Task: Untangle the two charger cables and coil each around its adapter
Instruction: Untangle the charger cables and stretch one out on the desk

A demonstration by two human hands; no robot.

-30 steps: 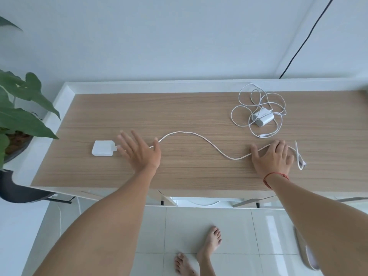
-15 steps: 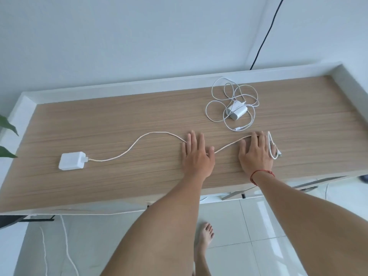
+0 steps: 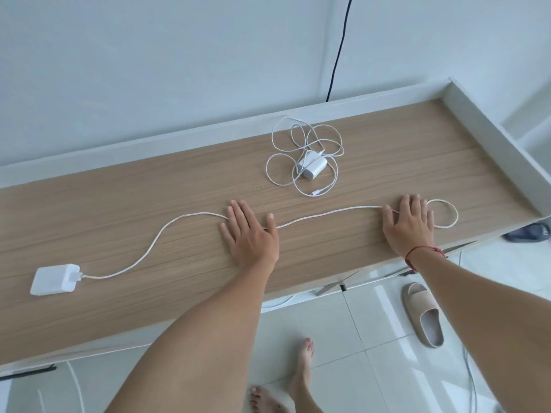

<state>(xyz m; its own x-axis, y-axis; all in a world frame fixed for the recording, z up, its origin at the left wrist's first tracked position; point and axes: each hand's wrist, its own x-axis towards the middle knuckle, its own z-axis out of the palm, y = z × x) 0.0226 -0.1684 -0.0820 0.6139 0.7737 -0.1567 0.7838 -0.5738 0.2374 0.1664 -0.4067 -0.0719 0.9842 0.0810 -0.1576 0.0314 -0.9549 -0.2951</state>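
Note:
A large white square adapter (image 3: 55, 278) lies at the table's left. Its long white cable (image 3: 322, 214) runs right across the wood and ends in a loop (image 3: 445, 213) near the right edge. My left hand (image 3: 250, 234) lies flat on the cable's middle, fingers spread. My right hand (image 3: 410, 225) rests flat on the cable just left of the loop. Farther back, a small white adapter (image 3: 311, 164) sits inside its own loose, looping cable (image 3: 283, 168), apart from the long cable.
The wooden table (image 3: 402, 162) has a raised white rim at the back and right. A black cord (image 3: 338, 52) hangs down the wall behind. Below on the tiled floor are my bare feet (image 3: 301, 371), a beige slipper (image 3: 423, 314) and a dark slipper (image 3: 527, 232).
My left hand slid right along the cable, from beside the large adapter to its middle. My right hand stayed pressing near the loop end, and the cable now lies straighter. The view shifted right.

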